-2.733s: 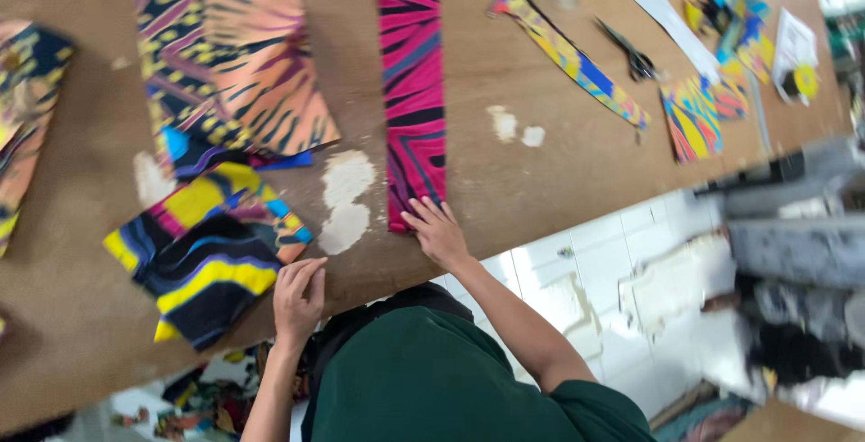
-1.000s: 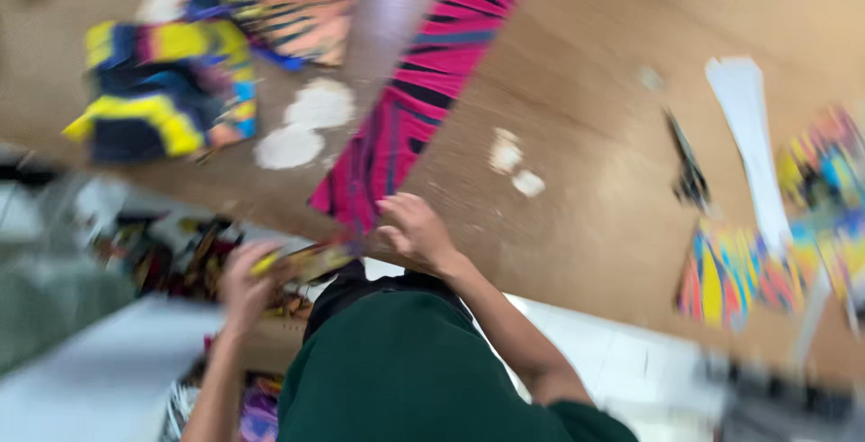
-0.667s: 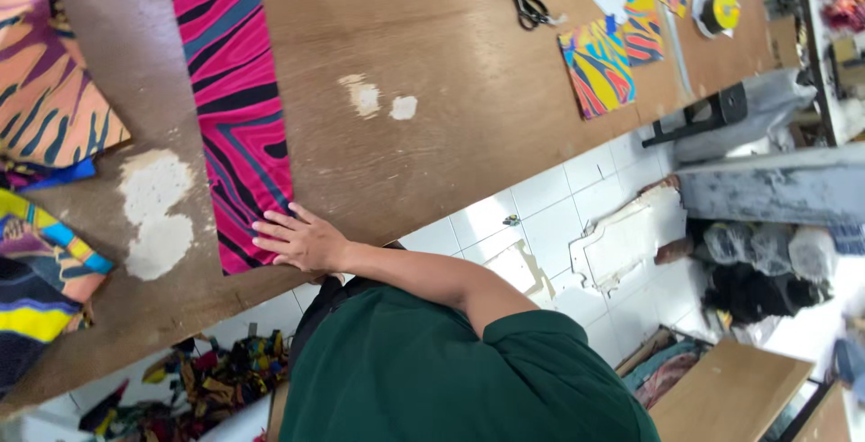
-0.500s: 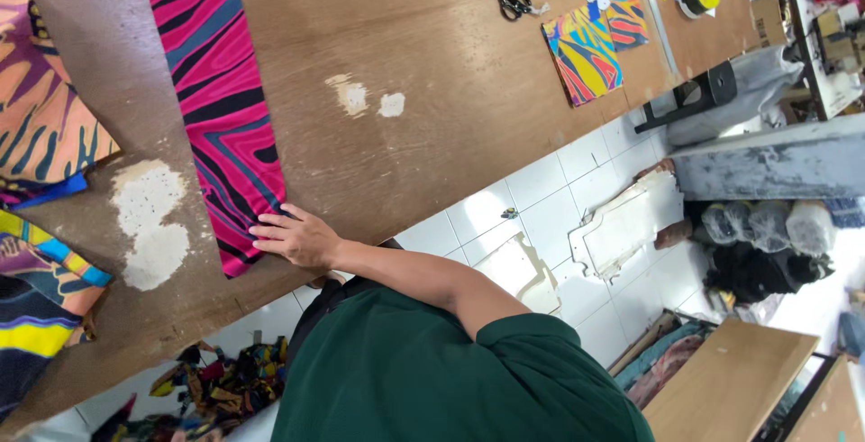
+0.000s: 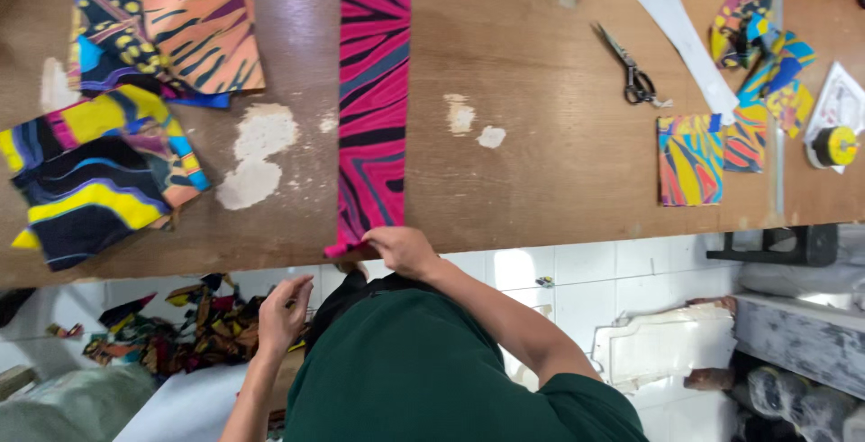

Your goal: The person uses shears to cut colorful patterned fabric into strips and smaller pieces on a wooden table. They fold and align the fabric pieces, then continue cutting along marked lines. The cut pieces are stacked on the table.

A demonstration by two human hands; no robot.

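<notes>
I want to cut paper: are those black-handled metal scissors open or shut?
Shut. The black-handled metal scissors lie flat on the brown wooden table, blades together in one line.

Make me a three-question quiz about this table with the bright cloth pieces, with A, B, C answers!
1. Where are the scissors?
A. on the wooden table
B. on the floor
C. in a hand

2. What colour is the long cloth strip mostly?
A. green
B. pink
C. white

3. What is the right hand doing?
A. holding scissors
B. resting flat, away from any cloth
C. gripping the strip's near end

Answers:
1 A, they lie on the tabletop beside a white paper strip.
2 B, pink with dark stripes.
3 C, fingers close on the strip at the table edge; the left hand is empty, below the table.
</notes>
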